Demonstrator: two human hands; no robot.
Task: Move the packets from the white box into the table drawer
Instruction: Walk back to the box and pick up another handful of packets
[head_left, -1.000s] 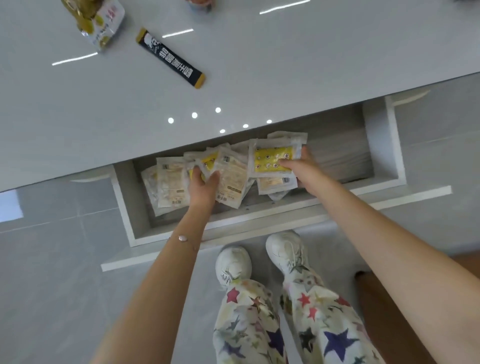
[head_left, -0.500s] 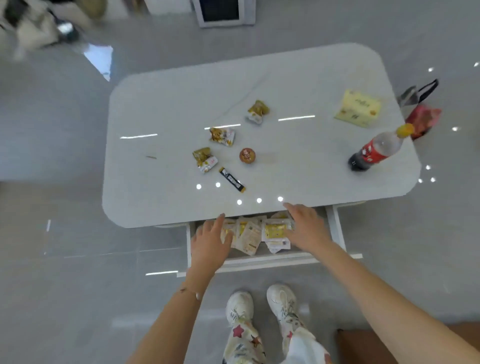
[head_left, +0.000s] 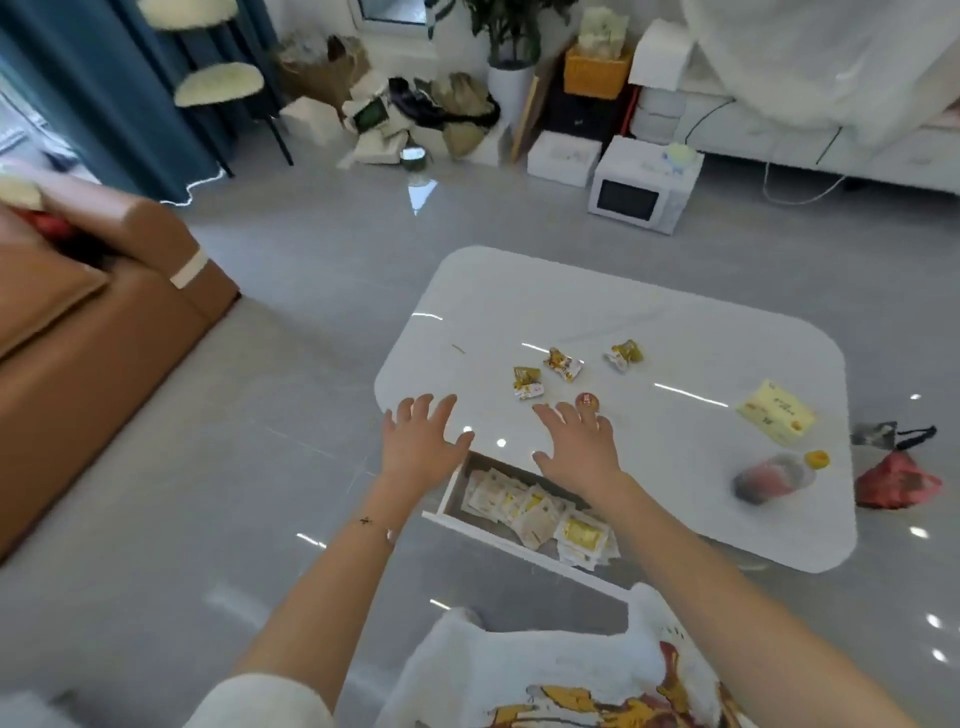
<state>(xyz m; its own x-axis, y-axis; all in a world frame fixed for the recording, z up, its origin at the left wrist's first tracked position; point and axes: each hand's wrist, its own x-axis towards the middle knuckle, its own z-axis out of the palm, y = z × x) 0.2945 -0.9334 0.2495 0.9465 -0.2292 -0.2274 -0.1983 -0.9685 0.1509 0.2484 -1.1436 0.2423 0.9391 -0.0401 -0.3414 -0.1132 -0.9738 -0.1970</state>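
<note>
The table drawer (head_left: 519, 543) stands pulled out under the near edge of the white table (head_left: 675, 332). Several white and yellow packets (head_left: 535, 512) lie spread inside it. My left hand (head_left: 421, 441) hovers above the drawer's left end with fingers spread and straight, holding nothing. My right hand (head_left: 579, 447) is over the table's near edge above the drawer, fingers also spread and empty. No white box for the packets shows near the drawer.
On the table lie three small yellow snack packets (head_left: 563, 364), a round orange item (head_left: 587, 400), a yellow carton (head_left: 776, 418) and a lying bottle (head_left: 776, 478). A brown sofa (head_left: 104, 322) stands to the left. A red bag (head_left: 893, 480) lies on the floor right of the table.
Both hands have let go of the packets and lifted out of the drawer, fingers spread. The camera has risen and turned left, now showing the room.
</note>
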